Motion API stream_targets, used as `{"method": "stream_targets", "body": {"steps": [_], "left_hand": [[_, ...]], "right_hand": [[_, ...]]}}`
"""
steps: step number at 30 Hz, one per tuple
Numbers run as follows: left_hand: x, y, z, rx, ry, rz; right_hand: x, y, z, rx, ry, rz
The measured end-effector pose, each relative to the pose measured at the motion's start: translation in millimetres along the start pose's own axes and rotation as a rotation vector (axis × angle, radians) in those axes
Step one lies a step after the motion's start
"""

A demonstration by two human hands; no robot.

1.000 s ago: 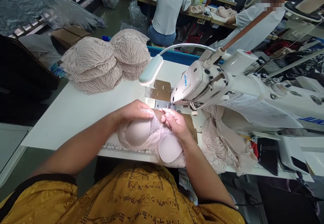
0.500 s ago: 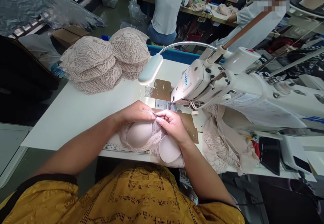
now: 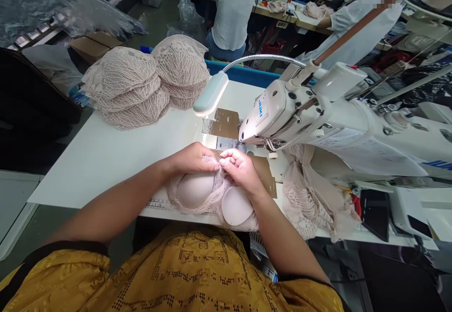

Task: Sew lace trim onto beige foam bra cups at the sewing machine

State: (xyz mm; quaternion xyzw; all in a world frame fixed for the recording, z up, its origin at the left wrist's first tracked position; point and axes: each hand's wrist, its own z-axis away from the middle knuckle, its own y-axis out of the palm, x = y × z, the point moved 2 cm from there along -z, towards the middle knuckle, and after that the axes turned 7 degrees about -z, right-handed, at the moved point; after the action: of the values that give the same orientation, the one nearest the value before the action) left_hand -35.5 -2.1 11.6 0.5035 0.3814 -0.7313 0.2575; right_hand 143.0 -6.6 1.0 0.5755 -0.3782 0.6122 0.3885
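A pale pink lace bra (image 3: 195, 190) with smooth moulded cups lies at the table's front edge, inner side up. My left hand (image 3: 197, 158) pinches its lace upper edge between thumb and fingers. Close beside it, my right hand (image 3: 240, 168) is closed in a pinch above the middle of the bra. A thin dark sliver shows at its fingertips; it is too small to name. Just beyond both hands stands the white sewing machine (image 3: 271, 109), its needle area partly hidden by the machine head.
Stacked lace cups (image 3: 122, 84) stand at the back left of the white table (image 3: 88, 161). A lamp (image 3: 212, 93) hangs over the table. More lace fabric (image 3: 303, 194) lies right, near a black phone (image 3: 375, 214). Two people work beyond, one in a white shirt (image 3: 235, 11).
My hands have drawn slightly apart at the fingertips. The left fingers now lie lower over the lace edge, and the right fingertips are a little raised. The bra has hardly moved.
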Motion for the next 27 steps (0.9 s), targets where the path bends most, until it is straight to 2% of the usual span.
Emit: {"method": "stream_targets", "body": {"steps": [5, 9, 13, 16, 19, 21, 27], "left_hand": [[-0.5, -0.7, 0.1, 0.011, -0.029, 0.028], [1.5, -15.2, 3.0, 0.097, -0.043, 0.019], [0.4, -35.6, -6.2, 0.020, -0.067, -0.193], [-6.6, -40.1, -23.0, -0.118, -0.056, -0.552], [-15.8, -31.3, -35.3, -0.331, 0.035, -0.936], [-19.3, -18.2, -36.9, -0.411, 0.124, -1.053], [-15.6, 33.1, -28.9, -0.228, 0.327, -1.068]], "right_hand": [[-4.7, 1.8, 2.6, 0.070, 0.094, -0.036], [4.2, -9.9, 6.6, -0.037, 0.013, 0.124], [13.3, -29.8, 13.1, -0.066, -0.088, 0.428], [11.8, -41.0, 18.1, -0.047, -0.081, 0.627], [4.9, -46.3, 21.6, -0.018, -0.034, 0.820], [0.1, -47.8, 23.0, -0.014, -0.015, 0.867], [-6.2, -49.5, 22.8, -0.087, -0.066, 0.844]]}}
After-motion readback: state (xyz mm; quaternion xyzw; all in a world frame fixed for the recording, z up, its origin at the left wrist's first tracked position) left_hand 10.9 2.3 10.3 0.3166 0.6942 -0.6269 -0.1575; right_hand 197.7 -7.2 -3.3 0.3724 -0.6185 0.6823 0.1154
